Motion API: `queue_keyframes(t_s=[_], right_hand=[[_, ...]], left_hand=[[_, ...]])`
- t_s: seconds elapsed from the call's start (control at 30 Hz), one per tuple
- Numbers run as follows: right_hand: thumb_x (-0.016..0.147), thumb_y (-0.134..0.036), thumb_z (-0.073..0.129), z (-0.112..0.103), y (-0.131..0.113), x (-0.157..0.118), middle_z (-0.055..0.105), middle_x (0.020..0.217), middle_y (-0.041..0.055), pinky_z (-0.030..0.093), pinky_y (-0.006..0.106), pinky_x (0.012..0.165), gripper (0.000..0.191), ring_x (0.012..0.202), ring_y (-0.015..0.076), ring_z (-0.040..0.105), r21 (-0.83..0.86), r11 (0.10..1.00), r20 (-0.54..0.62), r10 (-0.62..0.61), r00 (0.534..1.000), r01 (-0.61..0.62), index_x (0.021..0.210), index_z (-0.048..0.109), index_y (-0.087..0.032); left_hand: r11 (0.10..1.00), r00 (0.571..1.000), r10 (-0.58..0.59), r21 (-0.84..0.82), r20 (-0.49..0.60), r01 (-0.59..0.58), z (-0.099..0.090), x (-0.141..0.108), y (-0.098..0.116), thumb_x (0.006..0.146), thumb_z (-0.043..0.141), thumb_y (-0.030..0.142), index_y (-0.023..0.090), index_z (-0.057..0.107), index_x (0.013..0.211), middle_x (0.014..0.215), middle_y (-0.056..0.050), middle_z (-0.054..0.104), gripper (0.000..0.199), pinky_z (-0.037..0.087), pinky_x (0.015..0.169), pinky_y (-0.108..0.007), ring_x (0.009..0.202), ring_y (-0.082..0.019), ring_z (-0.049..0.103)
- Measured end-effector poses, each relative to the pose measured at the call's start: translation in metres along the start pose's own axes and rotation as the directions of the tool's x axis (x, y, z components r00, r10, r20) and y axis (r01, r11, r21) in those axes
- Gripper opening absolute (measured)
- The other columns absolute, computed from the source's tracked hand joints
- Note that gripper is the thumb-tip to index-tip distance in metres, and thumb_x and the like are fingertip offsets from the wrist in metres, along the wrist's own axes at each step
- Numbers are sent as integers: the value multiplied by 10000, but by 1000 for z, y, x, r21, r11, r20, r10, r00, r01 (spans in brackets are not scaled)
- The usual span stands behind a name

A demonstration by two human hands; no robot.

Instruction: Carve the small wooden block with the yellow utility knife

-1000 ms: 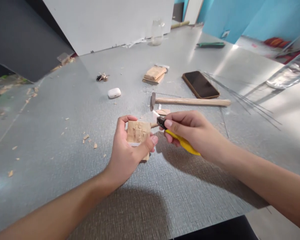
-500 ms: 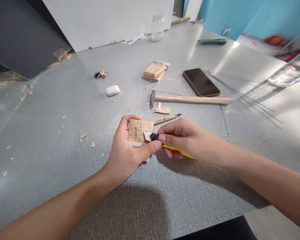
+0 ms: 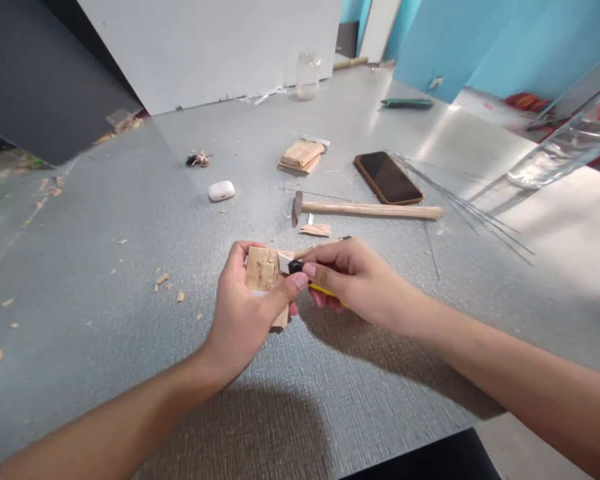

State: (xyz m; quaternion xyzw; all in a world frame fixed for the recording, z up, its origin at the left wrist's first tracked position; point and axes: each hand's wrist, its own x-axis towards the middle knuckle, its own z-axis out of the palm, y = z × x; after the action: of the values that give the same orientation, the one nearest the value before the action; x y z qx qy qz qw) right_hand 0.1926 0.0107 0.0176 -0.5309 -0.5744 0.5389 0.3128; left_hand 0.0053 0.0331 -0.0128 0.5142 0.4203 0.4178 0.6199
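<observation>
My left hand point(image 3: 245, 310) grips a small carved wooden block point(image 3: 263, 268), its fingers around the far and near sides. My right hand point(image 3: 350, 280) is closed on a yellow utility knife point(image 3: 322, 289) with a black front part. The knife's blade point(image 3: 283, 263) lies against the block's right part, and my left thumb rests beside the black part. Just beyond my right hand, a wooden-handled carving tool point(image 3: 320, 247) lies partly hidden. A wood scrap point(image 3: 316, 230) sits a little farther off.
A hammer point(image 3: 370, 210), a phone point(image 3: 387, 177) and thin wires point(image 3: 473, 213) lie beyond my right hand. Farther back are stacked wood pieces point(image 3: 303, 155), a white case point(image 3: 221, 191), a glass jar point(image 3: 308, 77) and a green cutter point(image 3: 407, 103). Wood chips point(image 3: 162, 279) lie at left.
The blade has moved toward the block's upper right edge. The block is turned slightly, showing more of its lower end. The whole view has shifted a little, with both hands still holding their things.
</observation>
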Motion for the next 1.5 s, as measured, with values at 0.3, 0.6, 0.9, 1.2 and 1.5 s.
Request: queue_keyframes(t_s=[0.3, 0.6, 0.9, 1.2, 1.5], right_hand=[[994, -257, 624, -8, 2, -2, 622, 617, -16, 376, 232, 465, 249, 491, 98, 496, 58, 997, 175, 32, 984, -42, 762, 664, -179], [1028, -234, 601, 6, 0, -7, 670, 660, 22, 416, 241, 494, 341, 538, 106, 527, 138, 988, -5, -74, 997, 74, 721, 729, -162], [1044, -192, 571, 12, -3, -1, 665, 637, 6, 414, 245, 516, 377, 530, 96, 528, 136, 987, -102, -71, 992, 85, 675, 648, -177], [1053, -212, 568, -1, -3, -3, 601, 615, -15, 391, 229, 480, 344, 501, 87, 490, 119, 991, 82, -67, 994, 57, 741, 703, -158], [1042, -322, 630, -7, -2, -4, 610, 600, -16, 377, 237, 464, 326, 475, 92, 487, 129, 992, 163, -23, 986, 2, 753, 683, -182]], left_hand=[[1000, 999, 29, -13, 34, -28, 0, -4, 0, 717, 1011, 268, 230, 579, 1185, 826, 33, 726, 638, 619, 516, -228, 614, -137, 715], [993, 993, 110, 50, -29, -109, 4, -5, 4, 702, 1038, 323, 218, 580, 955, 709, 45, 719, 534, 561, 419, -212, 481, -131, 679], [993, 993, 99, 72, -61, -94, 2, 0, -3, 798, 976, 435, 229, 582, 939, 663, 37, 712, 466, 516, 416, -199, 482, -135, 675], [996, 995, 94, -6, 29, -94, 2, -5, 0, 761, 998, 267, 235, 600, 1034, 778, 53, 723, 484, 590, 512, -201, 582, -122, 706], [989, 990, 131, 69, 49, -134, 3, -9, -1, 800, 973, 367, 234, 641, 1067, 799, 16, 727, 447, 588, 521, -240, 597, -145, 695]])
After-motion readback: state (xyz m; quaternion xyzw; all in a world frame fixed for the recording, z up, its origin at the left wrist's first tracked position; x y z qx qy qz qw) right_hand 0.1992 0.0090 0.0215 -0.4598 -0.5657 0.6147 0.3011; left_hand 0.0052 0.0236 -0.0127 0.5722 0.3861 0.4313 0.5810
